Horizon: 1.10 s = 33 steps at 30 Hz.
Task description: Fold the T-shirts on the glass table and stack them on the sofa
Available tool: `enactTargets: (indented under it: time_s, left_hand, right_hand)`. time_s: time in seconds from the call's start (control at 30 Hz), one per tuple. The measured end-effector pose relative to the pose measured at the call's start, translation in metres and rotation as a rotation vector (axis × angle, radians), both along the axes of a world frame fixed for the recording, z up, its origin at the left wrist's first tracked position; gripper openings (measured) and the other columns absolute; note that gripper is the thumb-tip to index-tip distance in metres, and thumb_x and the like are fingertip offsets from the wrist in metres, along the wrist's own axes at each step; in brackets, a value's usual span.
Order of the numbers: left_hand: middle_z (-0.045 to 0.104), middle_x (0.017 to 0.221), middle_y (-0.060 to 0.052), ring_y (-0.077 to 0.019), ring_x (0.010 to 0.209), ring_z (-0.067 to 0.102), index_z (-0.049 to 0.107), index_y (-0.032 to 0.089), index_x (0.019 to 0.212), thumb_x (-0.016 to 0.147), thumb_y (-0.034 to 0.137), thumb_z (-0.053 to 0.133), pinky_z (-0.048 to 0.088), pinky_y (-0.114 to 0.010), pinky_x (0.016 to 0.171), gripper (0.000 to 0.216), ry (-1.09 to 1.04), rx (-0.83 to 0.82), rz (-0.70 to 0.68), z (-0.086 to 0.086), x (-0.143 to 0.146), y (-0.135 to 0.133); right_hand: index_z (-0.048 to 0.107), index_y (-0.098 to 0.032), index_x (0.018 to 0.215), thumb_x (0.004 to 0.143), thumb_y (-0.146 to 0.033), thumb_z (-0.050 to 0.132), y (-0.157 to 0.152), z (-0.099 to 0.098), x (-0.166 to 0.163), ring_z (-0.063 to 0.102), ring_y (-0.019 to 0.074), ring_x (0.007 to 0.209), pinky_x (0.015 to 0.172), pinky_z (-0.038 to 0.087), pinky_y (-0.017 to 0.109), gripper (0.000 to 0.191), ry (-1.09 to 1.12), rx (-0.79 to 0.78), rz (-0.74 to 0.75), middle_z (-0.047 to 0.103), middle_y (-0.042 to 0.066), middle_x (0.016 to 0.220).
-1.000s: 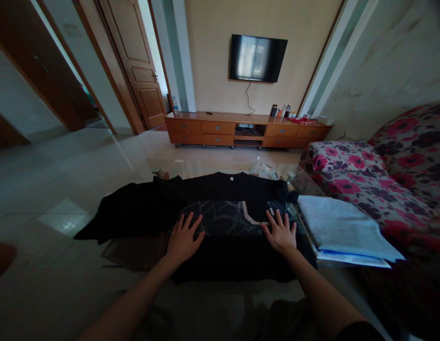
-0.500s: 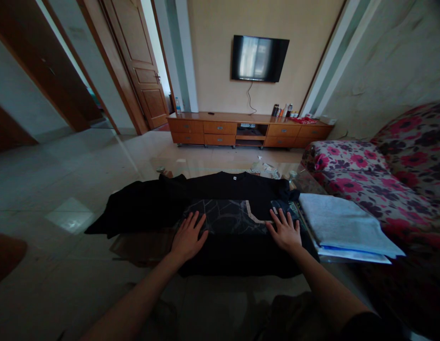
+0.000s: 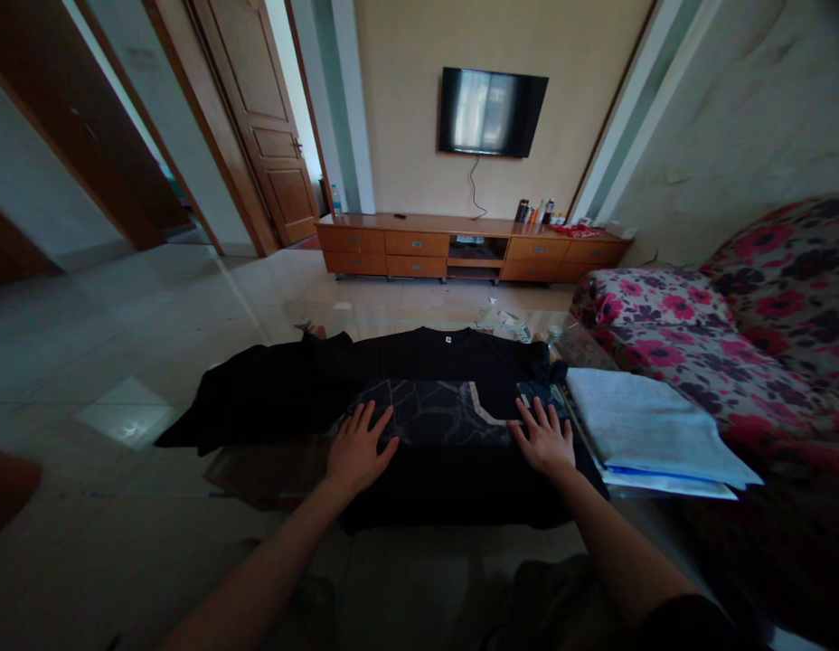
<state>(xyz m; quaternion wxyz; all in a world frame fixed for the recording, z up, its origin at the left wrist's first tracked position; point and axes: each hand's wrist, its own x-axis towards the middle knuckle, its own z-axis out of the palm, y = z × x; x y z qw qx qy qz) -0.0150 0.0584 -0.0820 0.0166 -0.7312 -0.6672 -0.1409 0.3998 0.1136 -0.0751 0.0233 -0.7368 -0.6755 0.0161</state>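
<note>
Evidently relies on spread palms rather than on a grip. Rests the left hand [image 3: 357, 452] at the left end of the dark crackle-patterned panel [image 3: 433, 418] and the right hand [image 3: 548, 446] on the right side, with the thumb close to the beige trim [image 3: 475, 400]. Has the fingers [image 3: 365, 420] of both hands open, slightly fanned and laid over the cloth, with nothing visibly pinched, probably for the sake of a wide, even touch on soft fabric. Sets the palms well apart, perhaps to steady both sides at once. Has the black T-shirt [image 3: 453, 363] spread on the glass worktop [image 3: 277, 468], with the collar and small white label [image 3: 448, 340] at the far side and the lower part nearest the body, presumably for an equal reach to left and right. Seems to let that lower part droop past the near edge. Cannot tell the panel as print or as separate layer in such dim light. Shows a bunched black cloth [image 3: 263, 393] at the left, touching or overlapping the T-shirt, with the join lost in shadow. Has a pale blue-grey folded cloth [image 3: 650, 416] just beside the T-shirt at the right, one corner pointing towards the floral sofa [image 3: 718, 353], apparently out from under the hands.
</note>
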Motion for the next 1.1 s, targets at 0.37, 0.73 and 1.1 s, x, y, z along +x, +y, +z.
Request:
enactTargets:
  time_s: [0.37,0.73,1.1]
  left_hand:
    - [0.026,0.171,-0.01,-0.0365,0.158,0.017,0.039,0.031,0.16,0.097,0.068,0.041,0.022,-0.056,0.123,0.073,0.014,-0.019,0.046,-0.002,-0.008,0.002]
    - [0.056,0.133,-0.018,-0.0337,0.125,0.054,0.054,0.017,0.137,0.095,0.044,0.052,0.044,-0.049,0.107,0.05,-0.241,0.236,0.281,0.055,-0.008,0.03]
    - [0.07,0.114,-0.024,-0.0478,0.113,0.059,0.067,0.017,0.112,0.08,0.063,0.063,0.042,-0.066,0.094,0.056,-0.198,0.022,0.694,0.097,-0.098,0.097]
  right_hand:
    - [0.018,-0.044,0.165,0.101,-0.071,0.022,0.003,-0.004,0.001,0.01,0.033,0.159,0.123,0.011,0.063,0.069,-0.016,0.013,0.001,0.013,-0.001,0.174]
    - [0.04,-0.027,0.158,0.104,-0.059,0.028,0.005,0.024,-0.03,0.019,0.0323,0.154,0.12,0.021,0.059,0.065,0.071,0.119,-0.021,0.029,0.009,0.168]
    - [0.053,-0.026,0.145,0.098,-0.046,0.046,0.006,0.041,-0.065,0.028,0.0362,0.148,0.112,0.033,0.057,0.051,0.181,0.153,0.095,0.035,0.012,0.161]
